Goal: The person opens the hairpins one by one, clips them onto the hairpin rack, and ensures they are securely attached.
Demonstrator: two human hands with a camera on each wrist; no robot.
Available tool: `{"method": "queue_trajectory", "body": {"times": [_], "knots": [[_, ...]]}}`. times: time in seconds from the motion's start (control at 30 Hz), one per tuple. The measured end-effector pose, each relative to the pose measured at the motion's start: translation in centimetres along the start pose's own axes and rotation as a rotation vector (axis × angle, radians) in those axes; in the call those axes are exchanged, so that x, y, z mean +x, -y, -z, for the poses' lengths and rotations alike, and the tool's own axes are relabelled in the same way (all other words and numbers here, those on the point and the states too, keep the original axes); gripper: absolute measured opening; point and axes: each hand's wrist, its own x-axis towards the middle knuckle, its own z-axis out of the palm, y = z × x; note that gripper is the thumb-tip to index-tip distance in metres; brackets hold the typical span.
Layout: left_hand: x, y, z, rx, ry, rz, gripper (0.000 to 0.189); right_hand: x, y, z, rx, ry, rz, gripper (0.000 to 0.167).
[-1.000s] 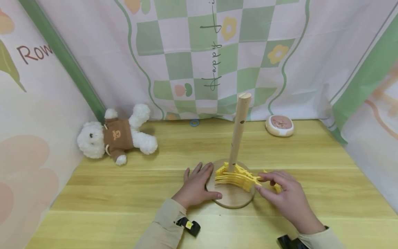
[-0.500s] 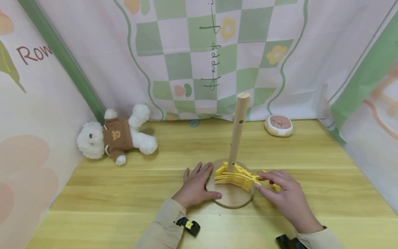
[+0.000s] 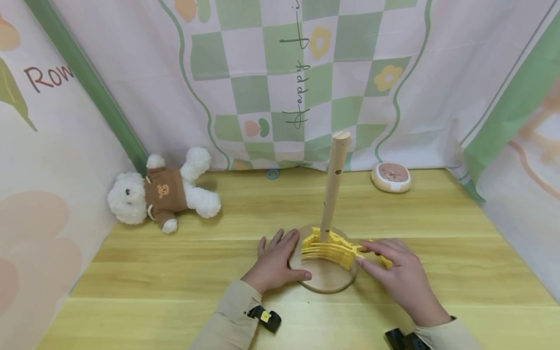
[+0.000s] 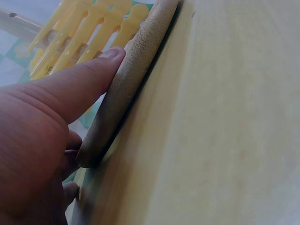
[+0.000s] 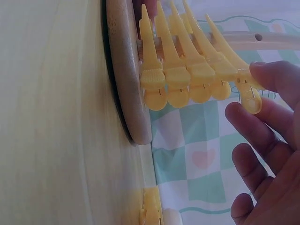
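A round wooden base with an upright wooden pole stands on the table. Several yellow plastic clips, curved and tapered, are stacked above the base around the pole's foot. My right hand pinches the tail end of the topmost clip between thumb and finger. My left hand lies spread against the base's left side, its thumb at the near part. Partly hidden behind my right hand, another yellow piece lies on the table.
At the table's back left lies a white plush toy in a brown top. A small blue ring is at the back edge. A white and pink rounded device sits at back right. A patterned curtain hangs behind.
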Motion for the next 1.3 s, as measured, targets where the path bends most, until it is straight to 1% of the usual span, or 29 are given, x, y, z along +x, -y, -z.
{"method": "queue_trajectory", "body": {"times": [0.3,0.53,0.8,1.1,1.3], "knots": [[0.1,0.1,-0.1,0.0,0.0,0.005,0.106,0.1,0.0,-0.2,0.012,0.014,0.004,0.031],[0.0,0.1,0.0,-0.006,0.0,0.004,0.105,0.3,0.0,-0.3,0.015,0.015,0.031,0.033],[-0.1,0.0,0.1,-0.001,0.001,-0.001,0.105,0.5,0.0,-0.5,0.017,0.019,0.039,0.033],[-0.1,0.1,0.1,0.003,0.0,-0.002,0.105,0.7,0.2,-1.1,0.046,0.02,0.077,0.034],[0.1,0.1,0.0,0.011,-0.004,-0.004,0.106,0.7,0.3,-1.0,0.041,0.022,0.071,0.034]]}}
